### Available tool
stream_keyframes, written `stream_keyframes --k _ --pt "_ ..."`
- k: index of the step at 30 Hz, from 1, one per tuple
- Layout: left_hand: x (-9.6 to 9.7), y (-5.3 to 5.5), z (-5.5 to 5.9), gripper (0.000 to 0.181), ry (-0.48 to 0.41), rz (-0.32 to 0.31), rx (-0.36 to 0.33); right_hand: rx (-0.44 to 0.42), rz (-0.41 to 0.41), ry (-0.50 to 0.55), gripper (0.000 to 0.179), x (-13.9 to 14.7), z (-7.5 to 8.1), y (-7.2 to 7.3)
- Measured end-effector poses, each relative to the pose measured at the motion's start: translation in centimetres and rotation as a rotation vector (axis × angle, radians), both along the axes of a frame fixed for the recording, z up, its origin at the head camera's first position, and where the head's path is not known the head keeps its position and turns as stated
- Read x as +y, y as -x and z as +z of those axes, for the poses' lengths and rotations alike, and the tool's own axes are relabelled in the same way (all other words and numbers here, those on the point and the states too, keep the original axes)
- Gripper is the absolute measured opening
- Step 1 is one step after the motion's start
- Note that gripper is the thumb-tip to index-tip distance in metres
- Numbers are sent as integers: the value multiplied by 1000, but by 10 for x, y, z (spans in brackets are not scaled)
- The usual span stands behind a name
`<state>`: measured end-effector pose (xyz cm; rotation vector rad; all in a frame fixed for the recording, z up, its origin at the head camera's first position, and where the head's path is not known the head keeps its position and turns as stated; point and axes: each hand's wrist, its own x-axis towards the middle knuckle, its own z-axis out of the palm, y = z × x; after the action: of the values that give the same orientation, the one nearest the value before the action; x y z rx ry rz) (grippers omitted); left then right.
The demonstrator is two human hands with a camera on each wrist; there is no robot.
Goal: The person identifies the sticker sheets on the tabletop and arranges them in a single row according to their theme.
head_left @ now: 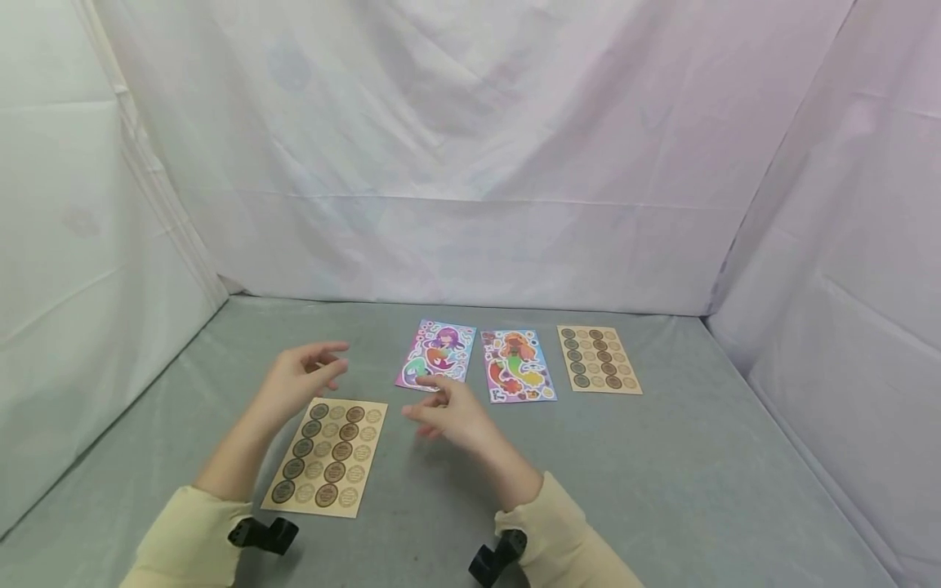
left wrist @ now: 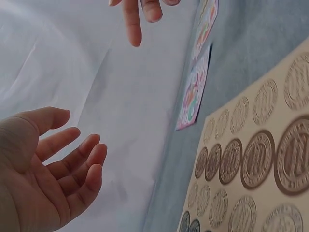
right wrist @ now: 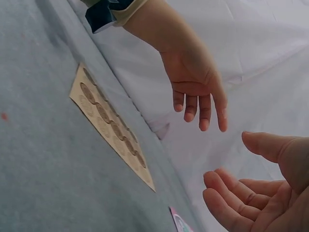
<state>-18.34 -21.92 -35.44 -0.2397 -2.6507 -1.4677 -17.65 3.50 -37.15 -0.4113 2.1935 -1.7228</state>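
Observation:
A tan sheet of round stickers (head_left: 323, 457) lies on the grey cloth at the front left; it fills the lower right of the left wrist view. My left hand (head_left: 297, 380) hovers by its far edge, fingers loosely bent and holding nothing. To the right of the sheet, my right hand (head_left: 452, 412) is raised over the cloth with relaxed fingers and nothing between them. Just beyond it lies a mermaid sticker sheet (head_left: 441, 351) with a purple-haired figure. In the right wrist view, the left hand (right wrist: 193, 72) appears beyond my right hand (right wrist: 256, 193).
Beside the first mermaid sheet is another mermaid sticker sheet (head_left: 518, 367). A second tan sticker sheet (head_left: 599, 359) lies farther right, at the back. White curtains (head_left: 456, 163) enclose the grey cloth surface (head_left: 662, 490) at the back and both sides.

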Motion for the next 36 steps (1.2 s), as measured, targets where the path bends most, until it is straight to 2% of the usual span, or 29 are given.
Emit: stream_keyframes --k 15,18,22,24,26,36 --pt "31 9 16 43 -124 -14 35 78 -97 -26 53 22 20 8" --pt "38 11 18 43 -147 -29 41 79 -107 -31 50 27 30 4" --pt "45 14 18 44 -165 -40 34 78 -138 -47 49 34 35 6" --pt "50 15 18 43 -170 -40 31 73 -155 -47 51 39 29 13" --pt "54 17 17 43 -174 -40 29 77 -170 -43 52 44 31 15" --pt "82 23 19 43 -249 -62 3 160 -208 -32 50 67 39 20"
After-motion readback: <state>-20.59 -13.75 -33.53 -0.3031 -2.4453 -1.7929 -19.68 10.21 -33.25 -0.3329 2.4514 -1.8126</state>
